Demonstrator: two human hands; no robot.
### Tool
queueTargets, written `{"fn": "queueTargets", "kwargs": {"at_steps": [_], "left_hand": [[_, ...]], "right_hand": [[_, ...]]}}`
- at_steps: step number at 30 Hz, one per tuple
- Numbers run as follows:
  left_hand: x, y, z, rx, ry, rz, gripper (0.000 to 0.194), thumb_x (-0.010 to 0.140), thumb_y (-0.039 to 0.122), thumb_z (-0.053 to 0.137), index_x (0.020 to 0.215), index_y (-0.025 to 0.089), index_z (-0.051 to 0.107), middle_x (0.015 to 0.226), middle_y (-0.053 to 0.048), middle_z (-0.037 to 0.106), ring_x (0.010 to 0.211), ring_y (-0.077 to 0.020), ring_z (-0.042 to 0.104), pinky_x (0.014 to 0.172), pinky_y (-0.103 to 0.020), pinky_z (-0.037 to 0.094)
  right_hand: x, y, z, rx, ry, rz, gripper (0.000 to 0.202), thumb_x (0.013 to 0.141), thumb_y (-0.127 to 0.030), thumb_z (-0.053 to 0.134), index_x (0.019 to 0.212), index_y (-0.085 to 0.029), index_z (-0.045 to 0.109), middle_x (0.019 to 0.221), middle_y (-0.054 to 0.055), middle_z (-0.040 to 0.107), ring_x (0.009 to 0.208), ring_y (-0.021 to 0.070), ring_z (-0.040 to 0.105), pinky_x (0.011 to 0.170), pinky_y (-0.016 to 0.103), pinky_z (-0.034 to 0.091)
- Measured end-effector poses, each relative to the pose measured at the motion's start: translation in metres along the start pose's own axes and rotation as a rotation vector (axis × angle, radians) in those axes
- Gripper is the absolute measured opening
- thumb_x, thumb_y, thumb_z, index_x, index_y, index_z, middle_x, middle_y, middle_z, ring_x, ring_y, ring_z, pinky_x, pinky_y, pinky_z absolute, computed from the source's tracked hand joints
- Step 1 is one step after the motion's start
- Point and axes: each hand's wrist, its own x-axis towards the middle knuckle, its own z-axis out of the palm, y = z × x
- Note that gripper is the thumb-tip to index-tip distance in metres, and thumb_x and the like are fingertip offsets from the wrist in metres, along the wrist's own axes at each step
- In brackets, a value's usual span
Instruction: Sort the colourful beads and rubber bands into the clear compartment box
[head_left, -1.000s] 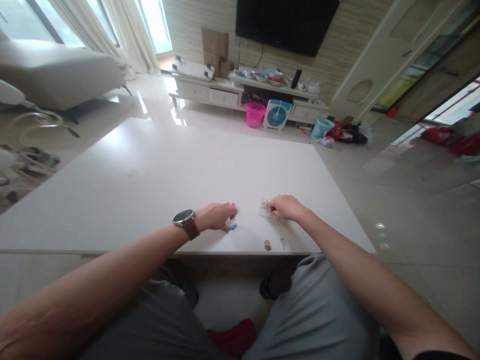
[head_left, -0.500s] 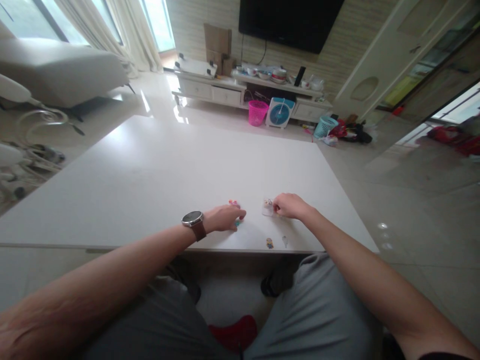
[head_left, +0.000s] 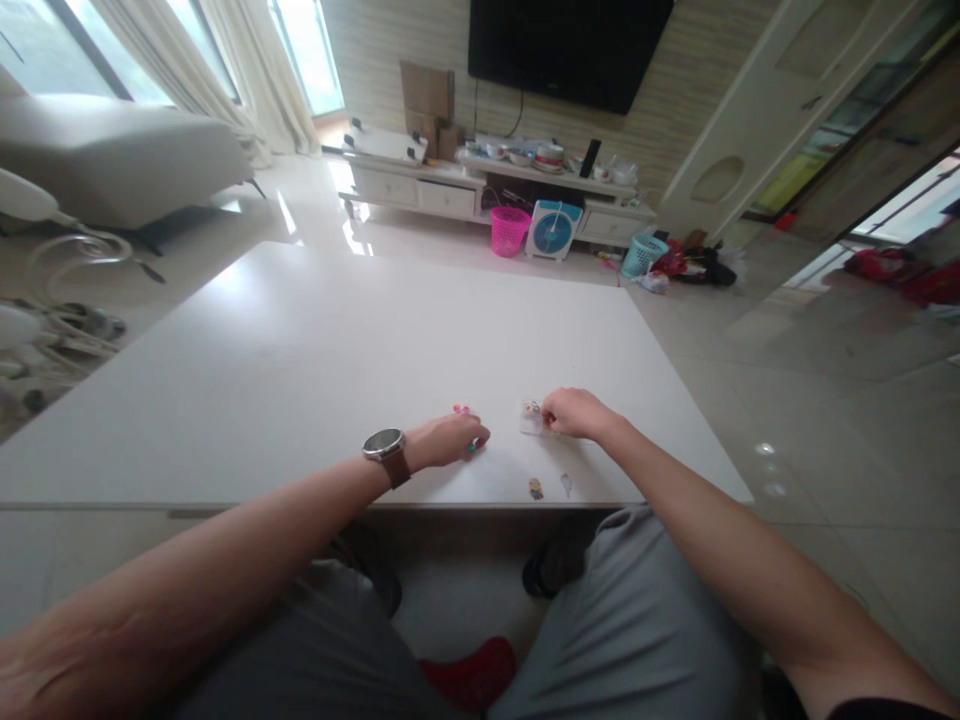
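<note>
My left hand rests low over the white table, thumb and fingers closed round a small teal piece. Just beyond its knuckles lies a small pink and orange piece, partly covered by the hand. My right hand is pinched at the right side of a small clear packet with a few tiny printed figures at its top; what its fingertips grip is hidden. Nearer the table edge lie a small yellow and blue cartoon figure and a small pale grey-white piece.
The table's front edge runs just above my knees. Beyond the table stand a pink basket, a blue box fan and a teal basket, before a low TV cabinet bearing dishes. A grey sofa is at the far left.
The fingers of my left hand have drawn in round the teal piece. My right hand stays at the packet's side, almost unmoved. The whole view has shifted slightly.
</note>
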Motion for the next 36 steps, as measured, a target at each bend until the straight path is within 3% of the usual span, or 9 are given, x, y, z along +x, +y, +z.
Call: {"fn": "queueTargets", "kwargs": {"at_steps": [4, 10, 17, 20, 23, 28, 31, 36], "left_hand": [[0.001, -0.003, 0.003, -0.011, 0.004, 0.006, 0.017, 0.076, 0.003, 0.059, 0.084, 0.018, 0.065, 0.086, -0.005, 0.063, 0.083, -0.0175, 0.059, 0.084, -0.029, 0.046], [0.000, -0.007, 0.005, -0.060, 0.013, -0.001, 0.016, 0.078, 0.013, 0.070, 0.092, 0.018, 0.065, 0.091, -0.004, 0.064, 0.083, -0.0168, 0.059, 0.076, -0.027, 0.044], [-0.004, -0.006, -0.007, -0.008, 0.018, -0.030, 0.030, 0.074, 0.026, 0.077, 0.101, 0.020, 0.063, 0.095, -0.003, 0.063, 0.086, -0.0171, 0.059, 0.072, -0.025, 0.043], [-0.004, -0.004, -0.012, -0.002, 0.066, -0.023, 0.028, 0.079, 0.035, 0.072, 0.100, 0.020, 0.063, 0.094, -0.003, 0.063, 0.082, -0.0168, 0.059, 0.068, -0.026, 0.043], [-0.003, 0.000, -0.016, -0.020, 0.162, -0.030, 0.020, 0.087, 0.031, 0.059, 0.104, 0.020, 0.062, 0.098, -0.004, 0.064, 0.080, -0.0156, 0.059, 0.069, -0.027, 0.044], [0.001, 0.008, -0.022, -0.104, 0.275, 0.009, 0.021, 0.089, 0.024, 0.053, 0.109, 0.019, 0.059, 0.103, -0.005, 0.064, 0.084, -0.0154, 0.060, 0.072, -0.027, 0.045], [0.001, 0.010, -0.024, -0.118, 0.297, 0.035, 0.019, 0.089, 0.025, 0.055, 0.106, 0.019, 0.059, 0.101, -0.005, 0.064, 0.081, -0.0148, 0.059, 0.070, -0.026, 0.044], [0.001, 0.011, -0.023, -0.149, 0.289, 0.061, 0.015, 0.089, 0.028, 0.058, 0.100, 0.018, 0.061, 0.095, -0.004, 0.065, 0.078, -0.0138, 0.059, 0.068, -0.025, 0.042]], "right_hand": [[0.001, 0.003, 0.002, -0.005, 0.012, -0.010, 0.022, 0.074, -0.017, 0.062, 0.086, -0.027, 0.077, 0.092, 0.005, 0.076, 0.084, 0.0226, 0.069, 0.066, 0.026, 0.044], [0.003, 0.003, 0.002, -0.032, 0.000, -0.032, 0.022, 0.076, -0.019, 0.060, 0.088, -0.026, 0.078, 0.091, 0.006, 0.076, 0.083, 0.0218, 0.069, 0.066, 0.026, 0.042], [-0.001, 0.007, -0.003, 0.043, 0.034, -0.032, 0.019, 0.078, -0.018, 0.059, 0.086, -0.024, 0.075, 0.094, 0.006, 0.074, 0.082, 0.0197, 0.066, 0.065, 0.025, 0.040], [-0.005, 0.009, -0.008, 0.159, 0.128, -0.085, 0.016, 0.081, -0.015, 0.058, 0.086, -0.020, 0.072, 0.097, 0.007, 0.072, 0.082, 0.0174, 0.063, 0.069, 0.024, 0.041], [-0.007, 0.006, -0.012, 0.362, 0.200, -0.191, 0.014, 0.083, -0.013, 0.057, 0.088, -0.015, 0.069, 0.092, 0.007, 0.070, 0.081, 0.0156, 0.061, 0.072, 0.023, 0.043], [-0.009, -0.018, -0.014, 0.642, 0.165, -0.332, 0.013, 0.083, -0.014, 0.057, 0.089, -0.015, 0.068, 0.086, 0.005, 0.070, 0.077, 0.0148, 0.061, 0.072, 0.025, 0.046], [-0.008, -0.033, -0.014, 0.761, 0.164, -0.368, 0.011, 0.084, -0.017, 0.058, 0.089, -0.015, 0.067, 0.083, 0.003, 0.069, 0.074, 0.0137, 0.061, 0.070, 0.025, 0.046], [-0.004, -0.045, -0.012, 0.882, 0.266, -0.385, 0.009, 0.085, -0.024, 0.060, 0.086, -0.016, 0.064, 0.075, 0.000, 0.065, 0.068, 0.0120, 0.056, 0.064, 0.024, 0.044]]}}
